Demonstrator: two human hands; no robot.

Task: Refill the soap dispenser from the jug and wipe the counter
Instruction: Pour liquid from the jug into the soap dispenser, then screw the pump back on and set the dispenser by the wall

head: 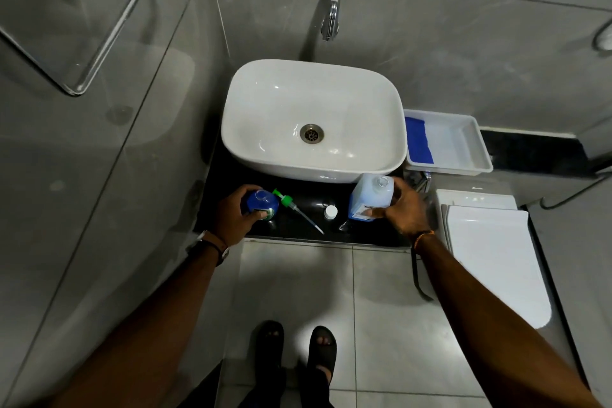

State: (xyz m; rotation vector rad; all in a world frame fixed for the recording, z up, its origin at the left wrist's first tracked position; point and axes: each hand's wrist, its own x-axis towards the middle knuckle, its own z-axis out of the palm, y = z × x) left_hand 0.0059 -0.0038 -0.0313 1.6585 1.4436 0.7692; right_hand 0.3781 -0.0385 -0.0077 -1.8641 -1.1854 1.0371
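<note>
While left fingers [242, 191] wrap dispenser [261, 200] (uncapped), right fingers [399, 186] curl round jug [367, 197].

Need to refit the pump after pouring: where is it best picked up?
Pinch the green collar from above, probably. The pump lies flat on the counter, collar beside the dispenser, thin tube slanting toward the front edge; the collar is its thickest part.

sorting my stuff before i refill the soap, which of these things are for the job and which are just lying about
For the job: soap dispenser, green pump, jug, white cap, counter, blue cloth (likely for wiping).
Lying about: sink, tap, white tray.
</note>
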